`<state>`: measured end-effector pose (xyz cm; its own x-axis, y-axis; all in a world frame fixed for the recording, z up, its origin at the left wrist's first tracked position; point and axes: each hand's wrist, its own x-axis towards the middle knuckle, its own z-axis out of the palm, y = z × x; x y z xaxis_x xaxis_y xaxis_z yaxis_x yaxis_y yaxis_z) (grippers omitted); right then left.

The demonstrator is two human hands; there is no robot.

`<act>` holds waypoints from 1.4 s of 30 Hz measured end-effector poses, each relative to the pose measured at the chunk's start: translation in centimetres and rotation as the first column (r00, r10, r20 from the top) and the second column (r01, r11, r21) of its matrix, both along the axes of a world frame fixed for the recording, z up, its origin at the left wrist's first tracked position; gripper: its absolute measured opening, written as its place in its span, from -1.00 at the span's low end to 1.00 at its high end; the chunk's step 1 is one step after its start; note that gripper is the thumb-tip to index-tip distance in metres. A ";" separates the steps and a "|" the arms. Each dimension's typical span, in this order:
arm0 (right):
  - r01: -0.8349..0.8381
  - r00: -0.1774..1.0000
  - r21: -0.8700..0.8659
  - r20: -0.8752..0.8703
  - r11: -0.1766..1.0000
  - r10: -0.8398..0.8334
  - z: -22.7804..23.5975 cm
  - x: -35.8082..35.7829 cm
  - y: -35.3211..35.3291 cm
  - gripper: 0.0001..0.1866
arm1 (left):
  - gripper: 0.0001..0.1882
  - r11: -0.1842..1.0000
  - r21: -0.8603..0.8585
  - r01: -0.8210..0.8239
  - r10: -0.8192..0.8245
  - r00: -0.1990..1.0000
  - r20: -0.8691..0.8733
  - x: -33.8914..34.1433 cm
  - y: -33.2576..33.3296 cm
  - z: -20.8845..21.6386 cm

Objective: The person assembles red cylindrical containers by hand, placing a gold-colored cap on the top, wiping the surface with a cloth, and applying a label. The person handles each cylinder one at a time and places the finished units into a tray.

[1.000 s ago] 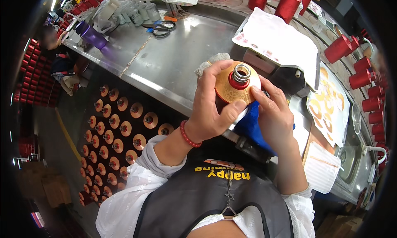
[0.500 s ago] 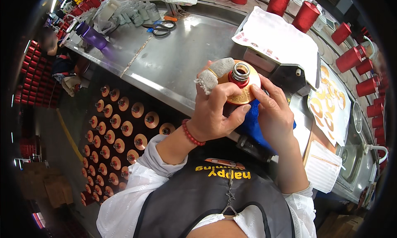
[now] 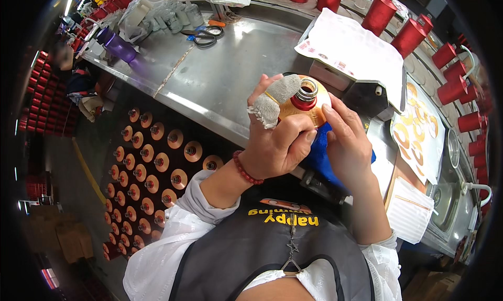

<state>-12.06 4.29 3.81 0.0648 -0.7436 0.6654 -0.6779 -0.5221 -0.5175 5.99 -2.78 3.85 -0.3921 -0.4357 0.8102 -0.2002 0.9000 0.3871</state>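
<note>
A bottle (image 3: 320,98) with a gold ring-shaped label on its shoulder, a red collar and a clear threaded glass neck is held between my two hands. My left hand (image 3: 276,144) grips its left and near side, the thumb and a bent finger pressed together at the label's near edge. A grey cloth sleeve (image 3: 283,89) covers one finger of that hand. On the right, the fingers of my right hand (image 3: 348,144) press against the label's edge. Blue cloth (image 3: 325,154) lies below the bottle, whose lower body is hidden by my hands.
Gold labels (image 3: 419,128) lie on a sheet at right, beside a black machine (image 3: 361,94) topped with white paper (image 3: 348,44). Red bottles (image 3: 380,14) line the curved conveyor. Scissors (image 3: 207,36) and a purple bottle (image 3: 116,44) rest on the metal bench. Several gold-shouldered bottles (image 3: 178,179) stand lower left.
My left thumb and bent finger have drawn closer together at the label's near edge. My right fingertips shifted slightly. Red bottles on the conveyor moved along it.
</note>
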 end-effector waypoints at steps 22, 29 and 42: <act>0.011 0.995 -0.046 -0.097 0.999 -0.016 -0.6 -0.4 0.7 -0.30 | -0.87 0.974 -0.136 -0.179 0.186 0.982 0.038 -0.4 0.8 1.1; 0.006 0.998 -0.045 -0.068 0.999 -0.009 -0.8 -0.4 0.6 -0.30 | -0.92 0.891 0.448 0.072 -0.002 0.988 -0.154 0.1 1.8 1.1; 0.150 0.960 -0.036 -0.235 0.988 -0.154 0.6 0.2 0.7 -0.65 | -0.72 0.808 0.415 0.417 -0.102 0.795 -0.598 -0.6 1.4 -0.2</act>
